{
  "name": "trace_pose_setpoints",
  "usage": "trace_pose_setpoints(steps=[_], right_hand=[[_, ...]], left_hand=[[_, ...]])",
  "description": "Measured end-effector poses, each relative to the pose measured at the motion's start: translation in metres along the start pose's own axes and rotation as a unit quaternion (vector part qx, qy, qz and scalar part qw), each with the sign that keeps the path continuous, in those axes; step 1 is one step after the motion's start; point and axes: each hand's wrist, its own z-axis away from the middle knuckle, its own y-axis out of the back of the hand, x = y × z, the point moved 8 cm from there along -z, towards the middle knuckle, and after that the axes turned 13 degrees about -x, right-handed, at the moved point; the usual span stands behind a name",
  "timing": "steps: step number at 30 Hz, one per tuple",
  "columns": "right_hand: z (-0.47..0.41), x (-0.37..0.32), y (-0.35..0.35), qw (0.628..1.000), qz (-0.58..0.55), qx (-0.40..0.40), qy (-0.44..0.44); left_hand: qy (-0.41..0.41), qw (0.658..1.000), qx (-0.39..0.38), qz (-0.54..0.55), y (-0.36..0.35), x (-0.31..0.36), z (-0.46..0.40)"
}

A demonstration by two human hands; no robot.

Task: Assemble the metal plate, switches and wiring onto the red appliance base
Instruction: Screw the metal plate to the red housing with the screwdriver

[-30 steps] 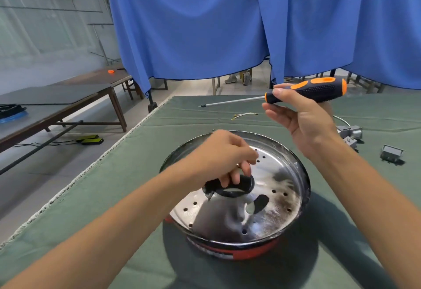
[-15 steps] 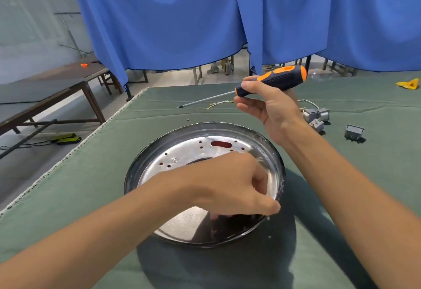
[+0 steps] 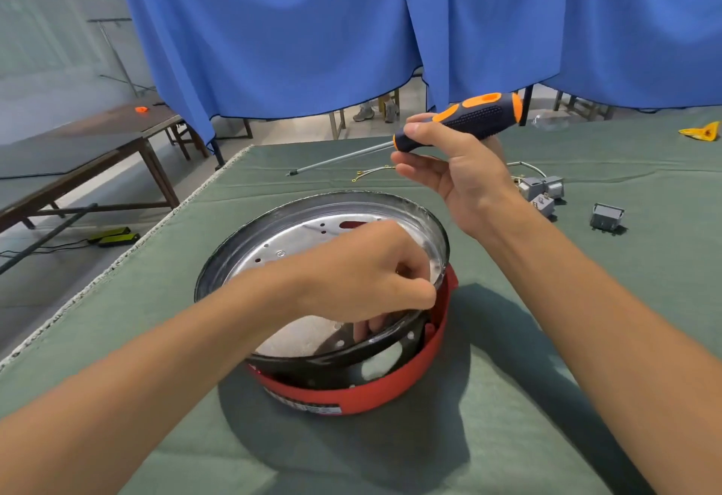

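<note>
Red base [image 3: 390, 389] of the appliance sits on the green cloth-covered table [image 3: 586, 397], near its front middle. A round metal plate [image 3: 304, 233] with small holes rests in it, tilted: its near right edge is lifted clear of the red rim, and a black underside with holes shows beneath. The left hand [image 3: 363, 279] reaches over the plate's near right edge, fingers curled down around that rim; fingertips show under the metal. The right hand [image 3: 457, 170] is raised above the table behind the plate, thumb and fingers clamped on the black and orange handle of a screwdriver [image 3: 461, 119], whose shaft points left and slightly down. Behind it, thin wires [image 3: 371, 173] lie on the cloth. To the right lie grey switches [image 3: 541, 190] with wire, and a separate grey switch [image 3: 606, 216] further right. A blue curtain [image 3: 312, 26] hangs behind the table.
</note>
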Motion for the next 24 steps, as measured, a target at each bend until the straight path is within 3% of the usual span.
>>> trace_pose_setpoints(steps=[9, 16, 20, 24], right_hand=[[0.001, 0.002, -0.002, 1.0, 0.003, -0.003, -0.002], [0.005, 0.005, -0.006, 1.0, 0.02, -0.015, 0.0], [0.007, 0.004, -0.008, 0.999, 0.036, -0.022, 0.009], [0.008, -0.001, -0.018, 0.996, 0.077, -0.024, 0.028]], left_hand=[[0.007, 0.999, -0.018, 0.037, -0.006, -0.004, -0.002], [0.032, 0.999, -0.032, 0.005, -0.007, -0.011, -0.004], [0.069, 0.995, 0.036, 0.055, 0.025, -0.043, 0.017], [0.128, 0.98, 0.15, 0.028, 0.06, -0.087, 0.053]])
